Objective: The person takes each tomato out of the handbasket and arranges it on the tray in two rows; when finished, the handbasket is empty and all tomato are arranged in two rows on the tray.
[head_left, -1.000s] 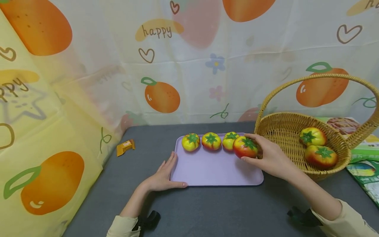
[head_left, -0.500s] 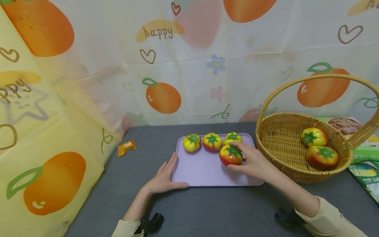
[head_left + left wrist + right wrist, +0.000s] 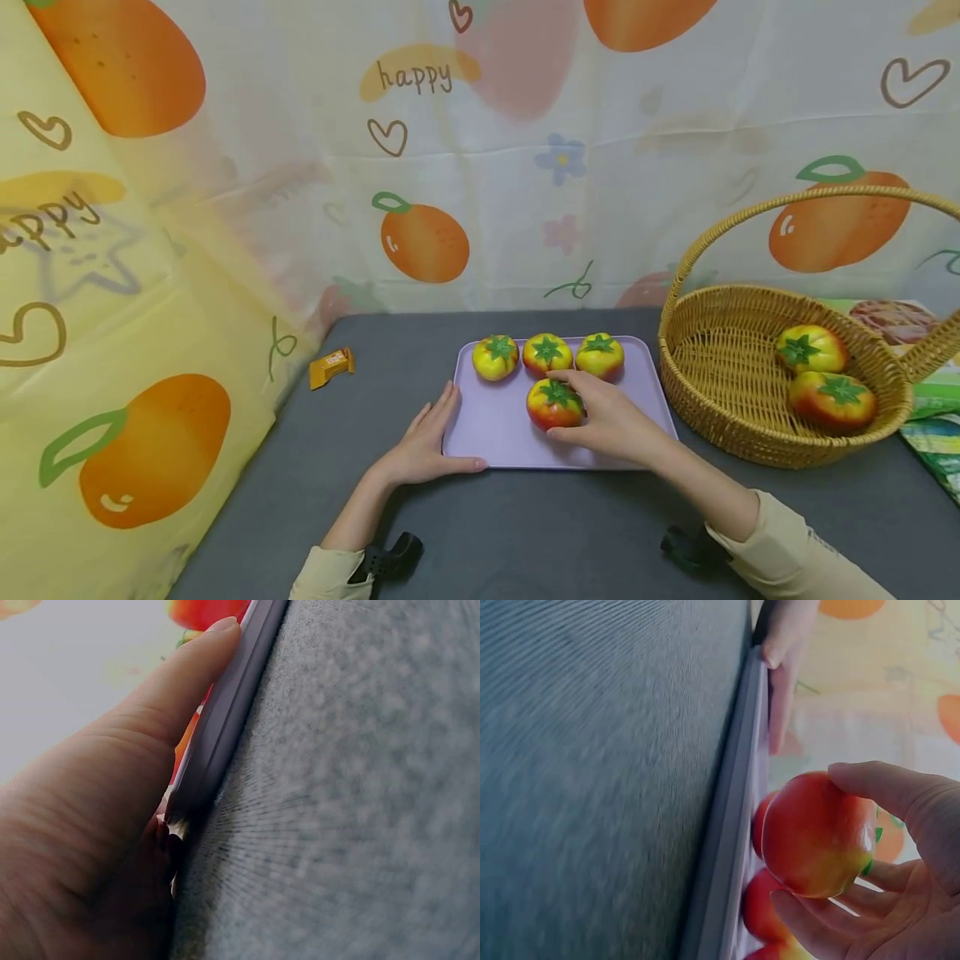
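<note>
Three red-and-yellow tomatoes with green star-shaped tops stand in a row along the back of a lilac tray (image 3: 495, 437). My right hand (image 3: 615, 421) holds another tomato (image 3: 555, 405) between thumb and fingers, in front of that row. In the right wrist view this tomato (image 3: 817, 836) shows its red side, and whether it touches the tray is unclear. My left hand (image 3: 420, 446) lies at the tray's left front corner, fingers straight along the side. Its thumb (image 3: 199, 664) rests on the front rim in the left wrist view.
A wicker basket (image 3: 720, 367) with a tall handle stands right of the tray, with two tomatoes (image 3: 832, 400) inside. Colourful packets (image 3: 933, 417) lie behind and beside it. An orange wrapped sweet (image 3: 331, 367) lies at the left on the grey table (image 3: 570, 533).
My right hand has carried the tomato leftward from the tray's right side to near its middle, uncovering the back row's right tomato. The left hand stays at the corner; the view has shifted slightly.
</note>
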Action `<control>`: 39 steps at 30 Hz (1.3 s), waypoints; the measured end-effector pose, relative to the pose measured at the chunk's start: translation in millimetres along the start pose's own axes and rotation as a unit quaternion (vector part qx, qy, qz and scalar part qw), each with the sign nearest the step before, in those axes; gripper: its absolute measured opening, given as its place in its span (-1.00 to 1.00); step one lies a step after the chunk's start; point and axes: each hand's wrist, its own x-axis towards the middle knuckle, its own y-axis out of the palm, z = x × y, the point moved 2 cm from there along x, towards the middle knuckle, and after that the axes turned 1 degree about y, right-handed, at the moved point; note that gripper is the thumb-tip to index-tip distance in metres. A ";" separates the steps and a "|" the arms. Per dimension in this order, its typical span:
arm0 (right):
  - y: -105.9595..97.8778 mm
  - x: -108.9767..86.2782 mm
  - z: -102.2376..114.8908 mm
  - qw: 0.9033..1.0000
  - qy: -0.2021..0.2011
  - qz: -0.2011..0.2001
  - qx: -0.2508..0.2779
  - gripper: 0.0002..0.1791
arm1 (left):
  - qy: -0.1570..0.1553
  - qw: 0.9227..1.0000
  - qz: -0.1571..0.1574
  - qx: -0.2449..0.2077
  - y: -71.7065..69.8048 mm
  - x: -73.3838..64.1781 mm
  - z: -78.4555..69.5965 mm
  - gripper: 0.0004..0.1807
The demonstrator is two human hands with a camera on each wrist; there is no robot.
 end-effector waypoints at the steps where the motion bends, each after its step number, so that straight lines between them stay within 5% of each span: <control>1: 2.0 1.6 1.2 1.000 -0.001 0.004 0.000 -0.21 | 0.000 1.000 0.000 0.001 -0.1 0.0 -0.2 0.30; 15: 25.8 18.7 17.9 0.998 -0.054 0.020 0.003 -0.26 | 0.006 1.000 0.000 0.001 -1.1 1.6 -2.0 0.29; 39: 52.6 35.7 43.5 0.996 -0.061 0.070 0.010 -0.24 | 0.024 1.000 -0.003 -0.002 -2.2 -2.4 -2.9 0.28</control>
